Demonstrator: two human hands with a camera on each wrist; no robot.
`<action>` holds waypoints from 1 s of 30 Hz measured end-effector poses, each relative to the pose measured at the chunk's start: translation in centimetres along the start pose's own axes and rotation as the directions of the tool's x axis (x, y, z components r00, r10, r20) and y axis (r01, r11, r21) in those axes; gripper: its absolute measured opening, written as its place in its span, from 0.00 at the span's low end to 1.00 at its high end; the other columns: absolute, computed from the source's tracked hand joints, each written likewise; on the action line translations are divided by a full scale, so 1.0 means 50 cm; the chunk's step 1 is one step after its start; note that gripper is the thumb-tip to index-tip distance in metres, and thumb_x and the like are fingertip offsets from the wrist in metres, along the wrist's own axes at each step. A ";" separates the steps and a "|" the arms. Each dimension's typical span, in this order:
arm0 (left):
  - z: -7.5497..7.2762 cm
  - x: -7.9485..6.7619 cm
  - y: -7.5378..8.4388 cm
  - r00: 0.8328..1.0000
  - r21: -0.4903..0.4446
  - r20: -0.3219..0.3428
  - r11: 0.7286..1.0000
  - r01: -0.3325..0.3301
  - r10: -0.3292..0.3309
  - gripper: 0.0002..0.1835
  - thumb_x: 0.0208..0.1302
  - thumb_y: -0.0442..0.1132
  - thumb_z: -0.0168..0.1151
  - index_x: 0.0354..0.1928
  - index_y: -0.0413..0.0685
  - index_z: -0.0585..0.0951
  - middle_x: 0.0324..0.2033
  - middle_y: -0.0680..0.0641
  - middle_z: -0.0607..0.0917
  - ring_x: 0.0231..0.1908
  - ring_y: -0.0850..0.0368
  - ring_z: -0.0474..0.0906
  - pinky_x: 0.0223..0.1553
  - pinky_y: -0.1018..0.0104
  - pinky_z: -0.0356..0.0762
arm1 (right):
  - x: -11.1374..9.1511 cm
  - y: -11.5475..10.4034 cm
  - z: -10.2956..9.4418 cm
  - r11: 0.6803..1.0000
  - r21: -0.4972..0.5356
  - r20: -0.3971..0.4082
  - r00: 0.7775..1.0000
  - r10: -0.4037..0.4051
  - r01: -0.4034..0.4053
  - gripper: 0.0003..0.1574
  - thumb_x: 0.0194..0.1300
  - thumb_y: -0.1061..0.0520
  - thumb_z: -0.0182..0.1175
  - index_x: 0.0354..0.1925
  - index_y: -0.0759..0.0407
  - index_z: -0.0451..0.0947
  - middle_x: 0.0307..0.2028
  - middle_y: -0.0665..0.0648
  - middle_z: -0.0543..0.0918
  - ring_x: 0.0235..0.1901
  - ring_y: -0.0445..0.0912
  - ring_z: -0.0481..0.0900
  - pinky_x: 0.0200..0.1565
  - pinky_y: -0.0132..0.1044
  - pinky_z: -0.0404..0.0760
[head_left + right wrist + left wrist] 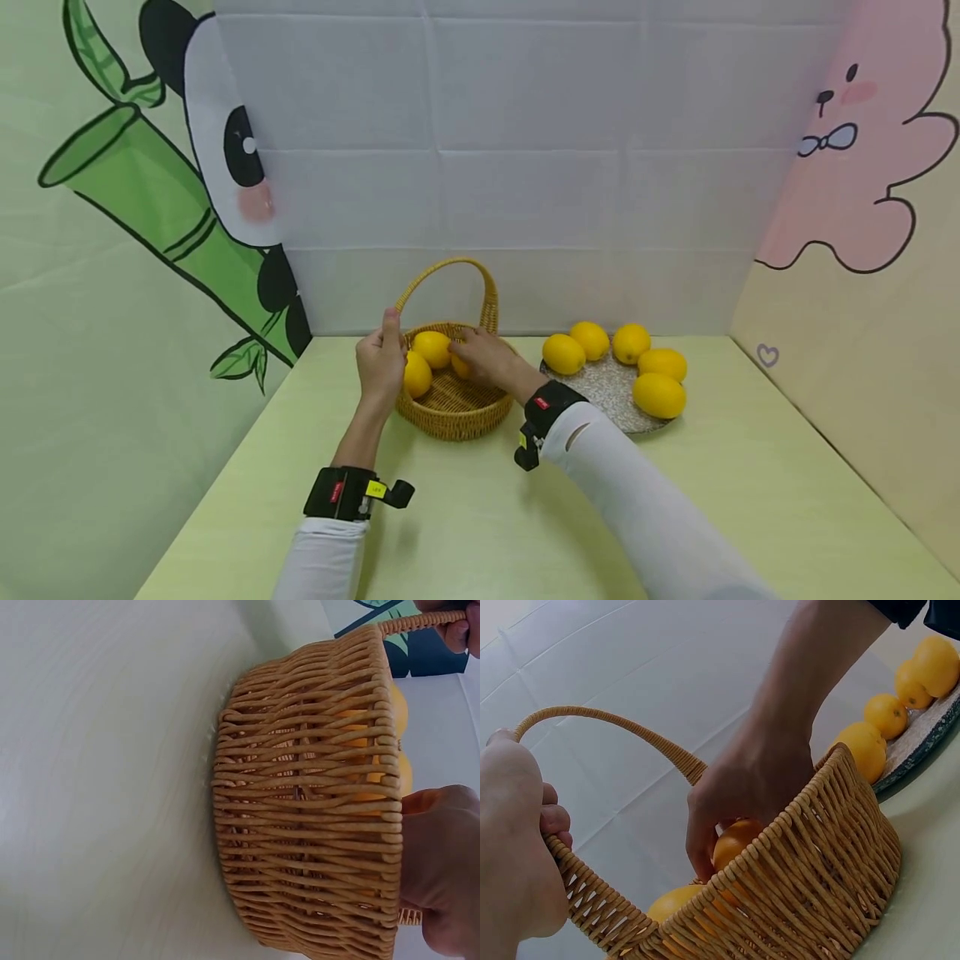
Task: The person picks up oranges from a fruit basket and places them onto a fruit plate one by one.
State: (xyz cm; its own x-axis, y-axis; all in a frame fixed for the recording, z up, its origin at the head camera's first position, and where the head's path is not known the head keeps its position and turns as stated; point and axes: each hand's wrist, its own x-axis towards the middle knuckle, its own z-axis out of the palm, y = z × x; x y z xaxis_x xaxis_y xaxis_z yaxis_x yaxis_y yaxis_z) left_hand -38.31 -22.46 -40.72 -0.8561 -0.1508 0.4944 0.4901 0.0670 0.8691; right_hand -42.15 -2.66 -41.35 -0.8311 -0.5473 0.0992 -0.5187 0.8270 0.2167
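Observation:
A wicker basket [455, 422] with an arched handle [489, 302] stands on the table. My left hand [381, 360] grips the left side of that handle, thumb up. Inside the basket, two lemons [431, 349] lie toward the left. My right hand [487, 360] reaches over the rim from the right, its fingers curled round another lemon [736, 841] down in the basket. In the right wrist view the woven wall [315, 795] hides most of the fruit and the fingertips.
Right of the basket, a round speckled plate [600, 392] carries several lemons [659, 395] along its back and right edge. A white cloth wall [540, 192] rises behind the table [465, 517]; printed side walls flank it.

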 end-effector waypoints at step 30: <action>0.004 -0.004 0.000 0.999 0.036 -0.031 0.999 -0.013 0.014 0.39 0.74 0.70 0.47 0.12 0.50 0.64 0.08 0.57 0.63 0.10 0.63 0.54 0.11 0.73 0.51 | -0.123 0.046 -0.055 0.928 0.342 -0.264 0.963 -0.058 0.150 0.40 0.61 0.51 0.74 0.69 0.53 0.74 0.63 0.60 0.73 0.60 0.52 0.69 0.58 0.49 0.76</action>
State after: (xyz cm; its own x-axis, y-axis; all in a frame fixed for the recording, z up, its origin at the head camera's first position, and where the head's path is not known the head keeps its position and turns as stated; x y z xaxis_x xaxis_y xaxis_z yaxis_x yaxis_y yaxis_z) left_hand -38.15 -22.22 -40.81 -0.8436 -0.1805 0.5057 0.4948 0.1042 0.8627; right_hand -37.69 2.26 -38.80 -0.7171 -0.6089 0.3391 -0.6743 0.7293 -0.1164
